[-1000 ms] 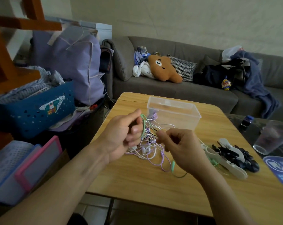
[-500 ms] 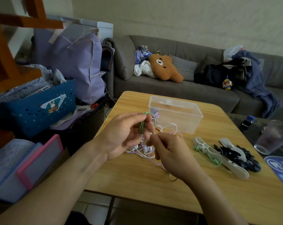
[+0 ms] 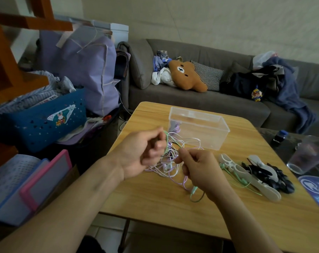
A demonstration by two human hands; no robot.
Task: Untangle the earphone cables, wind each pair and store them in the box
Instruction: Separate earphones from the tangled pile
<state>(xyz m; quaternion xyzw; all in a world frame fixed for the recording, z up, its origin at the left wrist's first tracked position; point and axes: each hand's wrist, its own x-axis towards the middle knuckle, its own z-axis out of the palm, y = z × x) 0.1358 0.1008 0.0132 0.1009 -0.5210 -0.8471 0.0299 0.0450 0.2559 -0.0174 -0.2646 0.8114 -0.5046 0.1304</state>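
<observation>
Head cam: L hand [image 3: 146,152] curled, pinching the green cable [image 3: 166,141] where it loops round the fingers. R hand [image 3: 200,170] pinches the same strand lower down, at 4 o'clock from L. The strand runs 11-to-5 between both grips. Tangle [image 3: 170,161] lies between the hands; the box [image 3: 199,132] sits at 1 o'clock, nearer R.

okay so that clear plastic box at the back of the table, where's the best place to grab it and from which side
Probably by the rim of the clear rectangular plastic box, pinching one long wall from above. It stands upright with its top open and no lid on, so the thin upper edge is exposed. The near side is crowded by the tangle of white, purple and green earphone cables and both hands, so coming over its right end looks easier.
</observation>
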